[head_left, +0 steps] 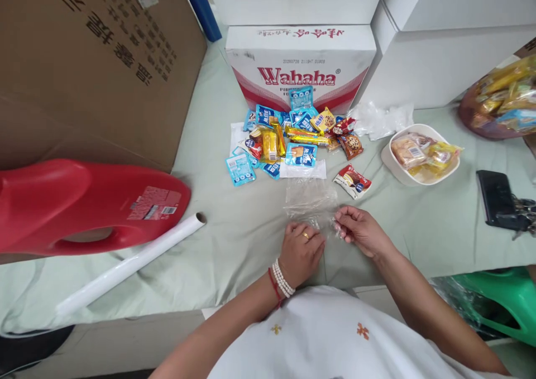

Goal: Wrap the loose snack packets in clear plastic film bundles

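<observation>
A clear plastic bag (310, 197) lies flat on the cloth-covered table in front of me. My right hand (362, 231) pinches its near right corner between thumb and fingers. Curled over the bag's near edge is my left hand (302, 252), with a ring and bracelets; its thumb is hidden. Just beyond the bag is a heap of wrapped snacks, with blue packets (301, 154), yellow sticks (309, 138) and a yellow-wrapped cake (270, 145). One red-and-white snack packet (353, 181) lies apart, above my right hand.
A white bowl (389, 158) of packaged snacks stands right, near a crumpled heap of clear plastic (383, 118). A Wahaha carton (299, 61) backs the heap. Left are a red jug (96, 195), a white roll (134, 264) and a cardboard box (92, 111). A black case (494, 197) with keys lies right.
</observation>
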`<state>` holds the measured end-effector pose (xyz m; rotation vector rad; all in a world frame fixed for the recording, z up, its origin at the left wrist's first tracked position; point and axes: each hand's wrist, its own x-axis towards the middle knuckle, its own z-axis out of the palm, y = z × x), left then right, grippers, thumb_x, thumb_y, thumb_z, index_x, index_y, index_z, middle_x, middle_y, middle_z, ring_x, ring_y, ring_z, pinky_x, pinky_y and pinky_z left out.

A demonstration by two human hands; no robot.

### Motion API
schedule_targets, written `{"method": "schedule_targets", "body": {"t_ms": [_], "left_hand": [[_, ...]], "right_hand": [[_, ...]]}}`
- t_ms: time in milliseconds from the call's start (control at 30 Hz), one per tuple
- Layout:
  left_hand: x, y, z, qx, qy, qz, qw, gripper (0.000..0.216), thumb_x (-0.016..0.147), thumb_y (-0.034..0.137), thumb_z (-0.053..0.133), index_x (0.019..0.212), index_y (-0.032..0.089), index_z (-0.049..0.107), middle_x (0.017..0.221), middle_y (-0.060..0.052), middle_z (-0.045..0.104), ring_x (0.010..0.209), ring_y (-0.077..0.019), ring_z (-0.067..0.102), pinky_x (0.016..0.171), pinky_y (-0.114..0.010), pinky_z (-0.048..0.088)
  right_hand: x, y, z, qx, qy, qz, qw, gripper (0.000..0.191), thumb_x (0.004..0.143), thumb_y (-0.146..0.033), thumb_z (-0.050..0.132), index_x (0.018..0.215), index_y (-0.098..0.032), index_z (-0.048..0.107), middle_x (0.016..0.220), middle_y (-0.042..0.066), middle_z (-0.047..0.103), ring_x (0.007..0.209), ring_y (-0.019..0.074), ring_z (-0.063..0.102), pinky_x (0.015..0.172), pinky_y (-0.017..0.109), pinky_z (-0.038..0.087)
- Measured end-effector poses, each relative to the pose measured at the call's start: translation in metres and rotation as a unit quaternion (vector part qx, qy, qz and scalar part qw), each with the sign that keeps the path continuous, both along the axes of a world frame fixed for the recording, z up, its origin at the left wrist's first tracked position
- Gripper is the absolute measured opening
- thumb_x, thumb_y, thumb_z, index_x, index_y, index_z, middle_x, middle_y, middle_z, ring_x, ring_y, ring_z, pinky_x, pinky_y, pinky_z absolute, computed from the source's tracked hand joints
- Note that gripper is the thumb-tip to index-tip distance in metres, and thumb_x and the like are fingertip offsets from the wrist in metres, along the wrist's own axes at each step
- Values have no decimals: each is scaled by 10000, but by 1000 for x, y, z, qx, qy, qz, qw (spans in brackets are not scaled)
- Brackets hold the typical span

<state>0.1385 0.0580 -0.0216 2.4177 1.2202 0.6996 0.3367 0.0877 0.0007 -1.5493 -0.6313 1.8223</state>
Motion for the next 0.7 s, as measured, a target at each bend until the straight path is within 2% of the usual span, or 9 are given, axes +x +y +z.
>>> {"method": "schedule_targets", "body": {"t_ms": [167, 267, 333, 433, 467, 533, 600, 700], "left_hand": [[-3, 2, 1, 2, -29, 39, 999, 178, 990, 229, 555, 895, 204, 703, 830, -39, 723, 814, -195, 617, 826, -396, 375], [-1, 3, 1, 5, -32, 53, 998, 171, 982, 226, 568, 879, 204, 702, 822, -41, 714, 817, -206, 613, 810, -394, 374], [1, 3, 1, -8, -41, 55, 998, 169, 975, 229, 579, 861, 207, 702, 821, -43, 707, 824, -211, 610, 802, -390, 381], [-1, 4, 1, -98, -111, 54, 988, 159, 962, 255, 599, 851, 212, 704, 831, -50, 688, 844, -210, 606, 791, -365, 416], [-3, 4, 2, -148, -153, 57, 975, 150, 956, 267, 607, 855, 212, 703, 836, -50, 680, 847, -206, 606, 784, -352, 431], [-7, 6, 3, -252, -253, 73, 931, 132, 932, 289, 632, 845, 207, 689, 863, -51, 673, 858, -197, 610, 782, -333, 459], [-12, 8, 4, -336, -350, 104, 868, 132, 891, 302, 671, 806, 200, 664, 914, -56, 680, 891, -195, 620, 806, -329, 479], [-23, 14, 6, -417, -481, 175, 751, 179, 806, 307, 745, 743, 193, 623, 1033, -65, 695, 987, -208, 637, 864, -342, 508]], "right_hand": [[11, -12, 11, 1, -14, 79, 997, 564, 758, -701, 757, 1004, -197, 694, 892, 52, 719, 601, 111, 567, 452, 201, 413], [11, -18, 14, 3, -26, 144, 989, 509, 697, -626, 844, 922, -186, 723, 783, 15, 669, 580, 104, 524, 462, 209, 402], [10, -19, 13, 22, -28, 157, 987, 452, 705, -592, 849, 856, -186, 721, 688, -17, 601, 554, 97, 493, 468, 213, 395], [9, -18, 10, 57, -24, 148, 987, 410, 774, -584, 789, 824, -189, 693, 722, -19, 599, 537, 80, 470, 477, 215, 397], [9, -18, 9, 61, -20, 147, 987, 403, 787, -580, 776, 822, -190, 680, 742, -17, 605, 533, 76, 467, 474, 215, 396], [11, -17, 7, 57, -15, 150, 987, 388, 791, -561, 769, 814, -190, 657, 754, -16, 604, 534, 77, 468, 468, 214, 392], [13, -17, 7, 49, -20, 155, 986, 372, 780, -535, 775, 800, -189, 640, 745, -18, 592, 541, 80, 470, 463, 213, 387], [18, -18, 4, 43, -32, 168, 984, 334, 782, -492, 765, 796, -186, 631, 743, -20, 579, 558, 85, 475, 473, 216, 393]]}}
